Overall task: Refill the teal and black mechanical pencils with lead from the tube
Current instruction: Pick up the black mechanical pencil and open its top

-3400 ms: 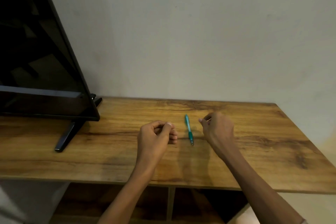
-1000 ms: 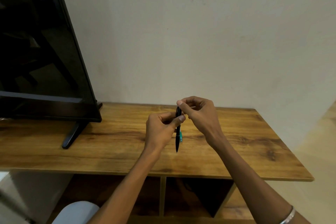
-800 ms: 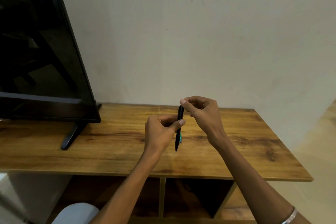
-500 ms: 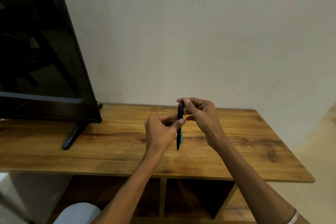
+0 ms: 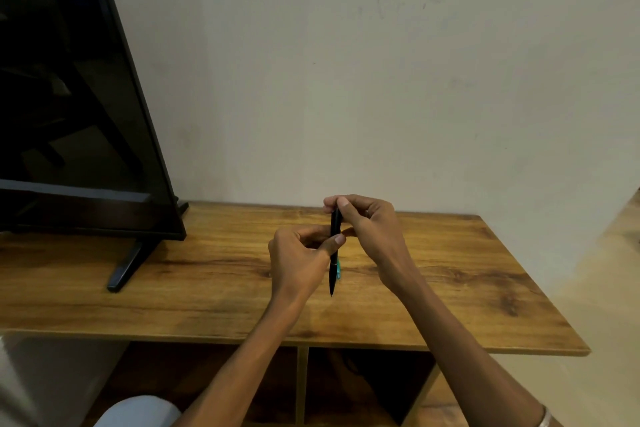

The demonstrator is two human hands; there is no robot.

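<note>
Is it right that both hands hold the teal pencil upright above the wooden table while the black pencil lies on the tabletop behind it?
Not quite: the colours are swapped. The head view shows the left hand and right hand holding the black pencil upright above the wooden table, the teal pencil lying behind it.

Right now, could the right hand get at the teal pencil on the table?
Probably not at once: the right hand pinches the top of the black pencil, which hangs in front of the teal pencil. It would need to let go first.
</note>
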